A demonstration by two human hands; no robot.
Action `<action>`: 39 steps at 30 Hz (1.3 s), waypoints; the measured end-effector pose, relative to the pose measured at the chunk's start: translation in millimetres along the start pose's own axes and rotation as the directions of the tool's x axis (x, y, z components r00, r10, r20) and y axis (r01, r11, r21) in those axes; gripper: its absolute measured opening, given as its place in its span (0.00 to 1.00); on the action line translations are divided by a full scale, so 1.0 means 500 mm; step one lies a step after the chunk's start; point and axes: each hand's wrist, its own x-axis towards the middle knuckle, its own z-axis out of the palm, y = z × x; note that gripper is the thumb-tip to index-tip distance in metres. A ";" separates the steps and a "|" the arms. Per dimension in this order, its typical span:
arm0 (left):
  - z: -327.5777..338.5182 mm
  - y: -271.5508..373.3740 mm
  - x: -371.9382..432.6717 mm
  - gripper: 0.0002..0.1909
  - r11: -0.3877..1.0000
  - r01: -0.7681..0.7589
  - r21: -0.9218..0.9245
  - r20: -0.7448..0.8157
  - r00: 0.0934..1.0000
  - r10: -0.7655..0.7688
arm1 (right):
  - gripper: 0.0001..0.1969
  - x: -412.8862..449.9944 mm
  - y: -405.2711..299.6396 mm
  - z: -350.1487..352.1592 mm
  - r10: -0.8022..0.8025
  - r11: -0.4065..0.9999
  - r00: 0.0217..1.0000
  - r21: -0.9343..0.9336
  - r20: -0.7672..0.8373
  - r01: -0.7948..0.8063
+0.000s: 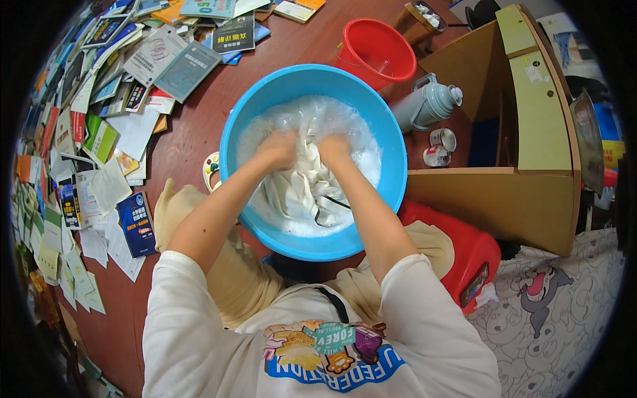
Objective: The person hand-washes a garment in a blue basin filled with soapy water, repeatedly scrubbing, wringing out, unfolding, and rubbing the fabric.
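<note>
A round blue plastic basin (313, 251) stands before me, between my knees, with foamy water (366, 142) inside. Wet white cloth (291, 191), with a thin dark cord or trim on its near part, lies bunched in the suds. Both hands are down in the basin, side by side at the far part of the cloth. My left hand (279, 149) grips it on the left, and my right hand (334, 149) grips it on the right. Motion blur and foam hide most of the fingers.
A red bucket (378, 52) stands beyond the basin, with a grey thermos flask (428, 105) and two cans (438, 155) to the right. Further right is a wooden cabinet (492, 199). Books and papers (186, 72) cover the left floor. A shoe (211, 169) touches the basin's left side.
</note>
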 end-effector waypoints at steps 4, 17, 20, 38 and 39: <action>0.062 -0.077 0.041 0.20 0.661 -0.043 -0.749 -0.016 0.999 0.047 | 0.22 -0.025 -0.094 -0.145 0.177 0.595 0.984 0.799 -0.031 -0.082; 0.000 0.065 -0.053 0.27 -0.087 0.277 -0.957 0.277 0.961 0.003 | 0.12 -0.090 -0.070 -0.216 0.358 0.574 0.891 0.819 -0.279 0.026; 0.006 0.012 -0.028 0.24 -0.286 0.219 -0.933 0.218 0.975 0.035 | 0.11 -0.175 -0.167 -0.229 0.257 0.622 0.861 0.757 -0.438 0.200; 0.024 -0.016 -0.002 0.24 -0.087 0.318 -0.944 0.316 0.948 0.034 | 0.09 -0.046 -0.069 -0.209 0.335 0.798 0.869 0.600 -0.364 -0.057; 0.007 0.002 0.001 0.24 -0.085 0.326 -0.942 0.322 0.945 0.053 | 0.11 -0.029 -0.020 -0.186 0.314 0.821 0.889 0.565 -0.333 -0.079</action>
